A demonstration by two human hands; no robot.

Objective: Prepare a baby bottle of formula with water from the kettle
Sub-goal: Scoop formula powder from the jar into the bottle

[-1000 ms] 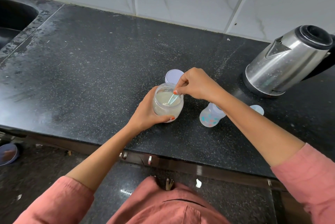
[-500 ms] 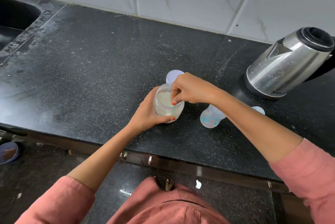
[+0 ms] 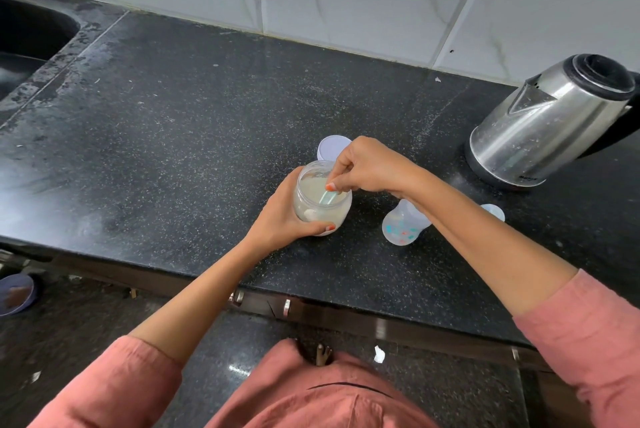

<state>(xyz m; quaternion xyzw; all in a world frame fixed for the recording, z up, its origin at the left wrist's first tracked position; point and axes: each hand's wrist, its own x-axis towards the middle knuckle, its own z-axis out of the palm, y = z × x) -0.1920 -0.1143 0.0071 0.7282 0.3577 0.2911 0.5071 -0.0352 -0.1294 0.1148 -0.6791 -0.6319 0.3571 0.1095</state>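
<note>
Right hand [image 3: 372, 167] with scoop [image 3: 326, 197] inside left-held jar [image 3: 322, 200].

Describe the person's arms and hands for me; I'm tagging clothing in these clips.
Both forearms are bare. Loose salmon-pink sleeves are pushed up towards the elbows, one on the left arm and one on the right arm, matching the pink garment below. The left hand and right hand have orange-red nail polish. No rings, watch or bangles are visible.
</note>
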